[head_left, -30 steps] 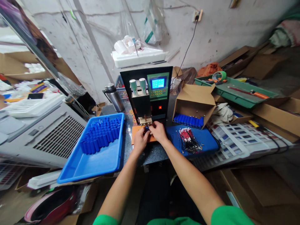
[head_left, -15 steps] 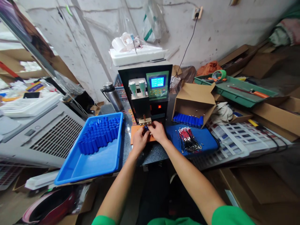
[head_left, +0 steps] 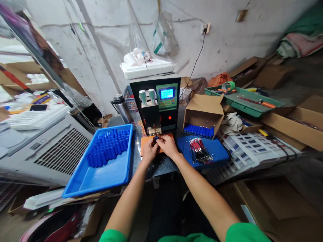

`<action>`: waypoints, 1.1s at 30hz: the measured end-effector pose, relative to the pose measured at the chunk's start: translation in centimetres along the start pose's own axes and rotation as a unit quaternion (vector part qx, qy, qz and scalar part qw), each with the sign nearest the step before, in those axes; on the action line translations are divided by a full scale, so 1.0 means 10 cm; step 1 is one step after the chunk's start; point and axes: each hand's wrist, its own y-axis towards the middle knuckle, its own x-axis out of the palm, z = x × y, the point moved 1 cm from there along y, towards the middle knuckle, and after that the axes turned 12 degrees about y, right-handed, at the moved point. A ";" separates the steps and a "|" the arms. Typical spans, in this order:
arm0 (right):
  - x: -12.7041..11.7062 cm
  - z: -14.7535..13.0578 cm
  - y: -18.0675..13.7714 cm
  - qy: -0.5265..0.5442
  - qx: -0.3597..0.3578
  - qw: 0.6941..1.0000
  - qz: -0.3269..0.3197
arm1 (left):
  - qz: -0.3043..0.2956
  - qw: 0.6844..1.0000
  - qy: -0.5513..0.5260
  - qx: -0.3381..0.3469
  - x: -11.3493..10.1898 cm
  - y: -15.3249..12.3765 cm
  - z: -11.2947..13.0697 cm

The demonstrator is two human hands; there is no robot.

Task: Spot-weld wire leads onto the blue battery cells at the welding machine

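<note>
My left hand [head_left: 149, 152] and my right hand [head_left: 168, 146] are closed together on a small blue cylinder [head_left: 156, 138], held just under the electrode tips of a black spot welder [head_left: 157, 107]. Both hands rest over an orange pad [head_left: 145, 143] on the tabletop. The welder has a lit blue screen and a small red light.
A blue tray [head_left: 101, 174] with several upright blue cylinders stands to the left. An open cardboard box [head_left: 203, 114] with blue cylinders and a bundle of red wires [head_left: 199, 151] on a blue mat [head_left: 217, 153] lie right. A steel flask [head_left: 121, 107] stands behind.
The camera has tilted slightly, so the scene sits a little lower and left. Both hands stay closed on the cylinder under the welder tips.
</note>
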 end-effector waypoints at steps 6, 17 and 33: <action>-0.03 -0.08 -0.07 -0.056 -0.011 0.998 0.002 | 0.019 1.000 -0.005 -0.013 -0.01 -0.04 0.09; -0.11 -0.32 -0.09 -0.178 0.036 0.983 0.006 | 0.033 0.993 0.105 0.052 -0.06 -0.09 0.15; -2.12 0.42 -0.02 -0.406 0.039 0.895 0.181 | 0.038 0.986 0.133 0.092 -0.09 0.04 0.10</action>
